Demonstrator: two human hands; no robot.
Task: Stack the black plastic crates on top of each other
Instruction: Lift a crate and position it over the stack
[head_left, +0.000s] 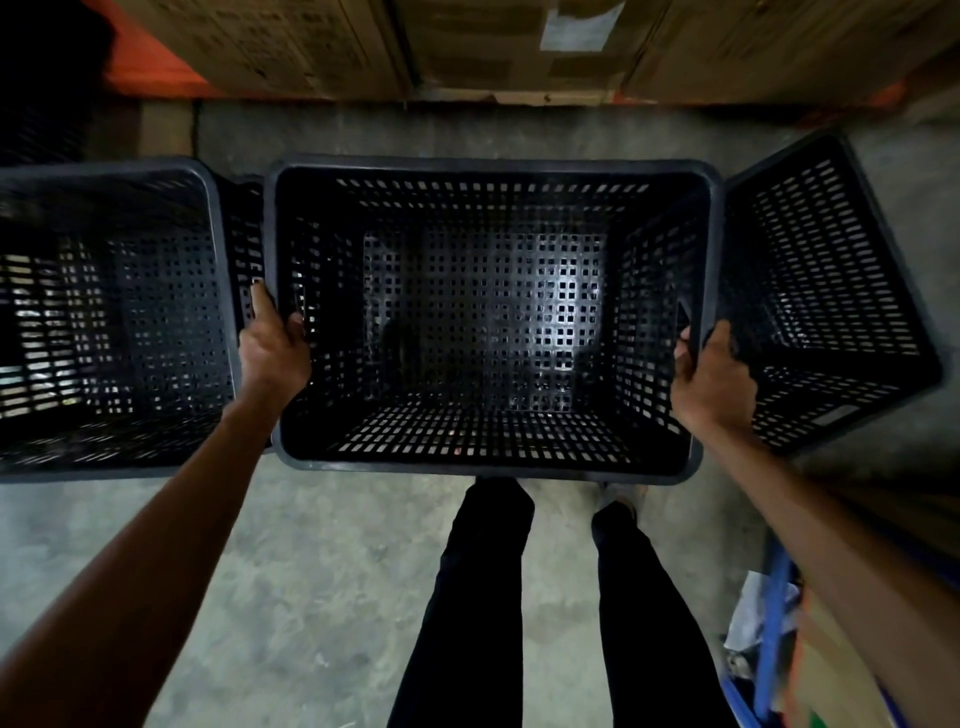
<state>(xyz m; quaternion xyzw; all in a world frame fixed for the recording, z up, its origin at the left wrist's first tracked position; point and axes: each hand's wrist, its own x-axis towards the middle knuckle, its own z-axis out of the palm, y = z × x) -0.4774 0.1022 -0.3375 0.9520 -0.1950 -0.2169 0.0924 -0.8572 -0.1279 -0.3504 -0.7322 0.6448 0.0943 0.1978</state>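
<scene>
Left hand (272, 348) and right hand (712, 374) clamp opposite rims of the middle crate (488, 322), keeping it level for stacking; neighbour crates at 9 (104, 312) and 3 o'clock (831, 291).

Just one view here, shot from a head-worn wide-angle camera, aimed forward and steeply down. The middle crate (493, 317) is seen from right above at arm's length, with the concrete floor (311, 571) below. Edges are bent by the lens, so no second view is shared.
</scene>
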